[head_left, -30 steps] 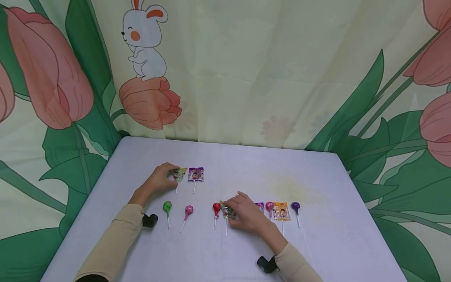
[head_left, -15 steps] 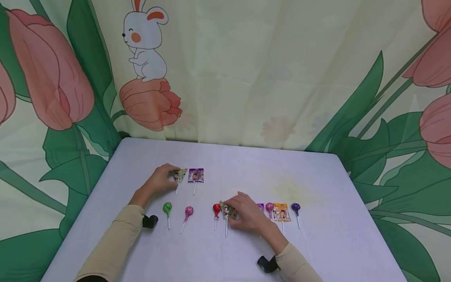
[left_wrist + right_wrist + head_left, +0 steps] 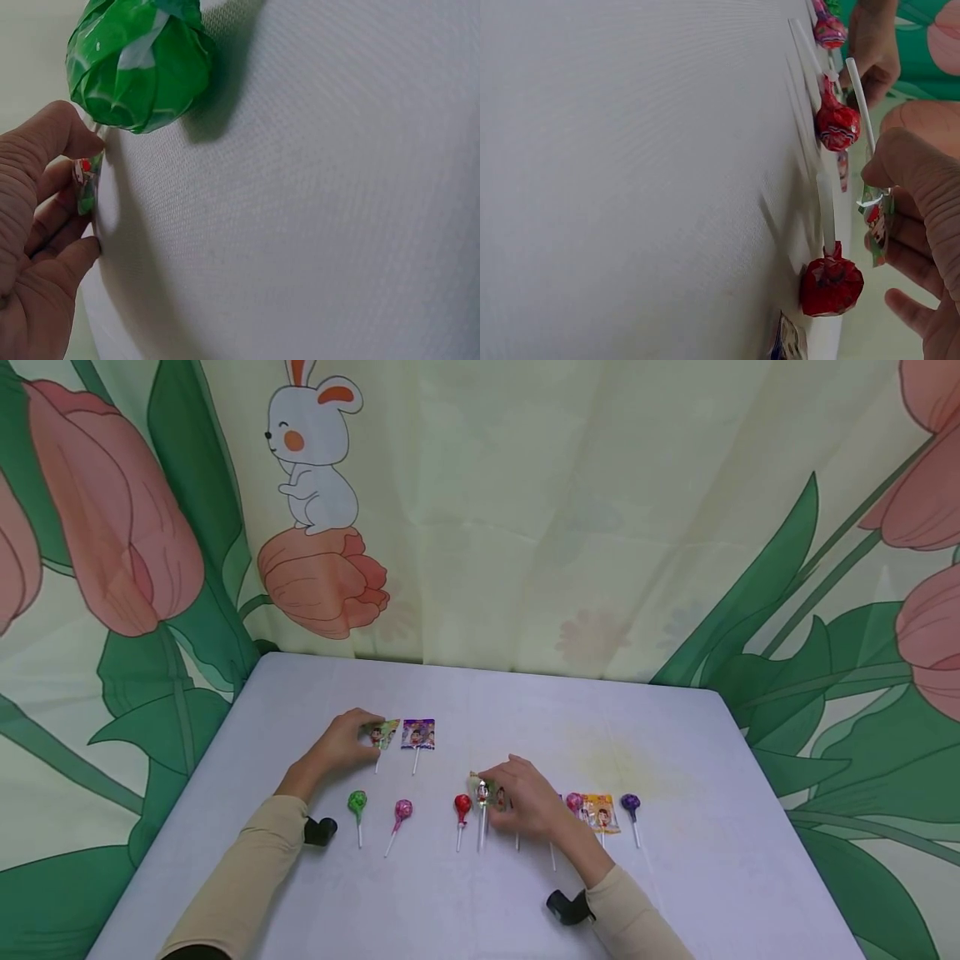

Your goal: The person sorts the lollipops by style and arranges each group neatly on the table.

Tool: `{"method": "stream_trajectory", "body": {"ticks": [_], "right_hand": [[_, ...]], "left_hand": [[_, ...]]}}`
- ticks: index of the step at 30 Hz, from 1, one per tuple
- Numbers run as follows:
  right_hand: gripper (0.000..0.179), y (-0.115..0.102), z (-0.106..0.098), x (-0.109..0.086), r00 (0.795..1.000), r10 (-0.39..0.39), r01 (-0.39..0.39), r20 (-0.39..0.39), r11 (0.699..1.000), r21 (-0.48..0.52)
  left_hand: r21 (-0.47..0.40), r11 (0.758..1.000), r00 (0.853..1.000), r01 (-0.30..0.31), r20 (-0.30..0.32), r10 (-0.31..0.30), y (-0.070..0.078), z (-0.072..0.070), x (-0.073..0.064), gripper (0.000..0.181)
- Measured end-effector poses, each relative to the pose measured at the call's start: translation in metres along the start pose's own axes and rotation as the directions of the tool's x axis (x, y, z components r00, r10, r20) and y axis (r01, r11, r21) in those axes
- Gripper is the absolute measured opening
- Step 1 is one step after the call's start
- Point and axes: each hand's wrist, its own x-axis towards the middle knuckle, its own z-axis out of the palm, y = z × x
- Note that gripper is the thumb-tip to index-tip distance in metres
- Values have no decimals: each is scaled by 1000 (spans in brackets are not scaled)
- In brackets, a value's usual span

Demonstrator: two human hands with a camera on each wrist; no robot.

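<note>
My right hand point(image 3: 528, 797) pinches a lollipop in a flat green wrapper point(image 3: 482, 790) by its side, with the white stick hanging toward me. In the right wrist view this green-wrapped lollipop point(image 3: 877, 221) is held off the cloth between thumb and fingers. My left hand point(image 3: 341, 742) holds another flat green-wrapped lollipop point(image 3: 387, 732) at the back left; its wrapper point(image 3: 86, 180) shows between thumb and fingers in the left wrist view. Beside it lies a purple-wrapped flat lollipop point(image 3: 418, 734). A red ball lollipop point(image 3: 462, 807) lies just left of my right hand.
A green ball lollipop point(image 3: 357, 802) and a pink one point(image 3: 402, 811) lie before my left hand. Right of my right hand are a pink ball lollipop point(image 3: 574, 802), an orange-wrapped flat one point(image 3: 601, 814) and a purple ball one point(image 3: 631, 804). Other lollipops are partly hidden under the right hand.
My right hand has raised the green-wrapped lollipop and moved it slightly away from me, uncovering another lollipop's stick below. The left hand has stayed in place.
</note>
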Motion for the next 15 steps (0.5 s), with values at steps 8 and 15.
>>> {"method": "stream_trajectory", "body": {"ticks": [8, 15], "right_hand": [[45, 6, -2, 12, 999, -34, 34, -35, 999, -10], [46, 7, -3, 24, 999, -18, 17, -47, 1000, -5]], "left_hand": [[-1, 1000, 1000, 3, 0, -3, 2, 0, 0, 59], [-5, 1000, 1000, 17, 4, -17, 4, 0, -1, 60]]}}
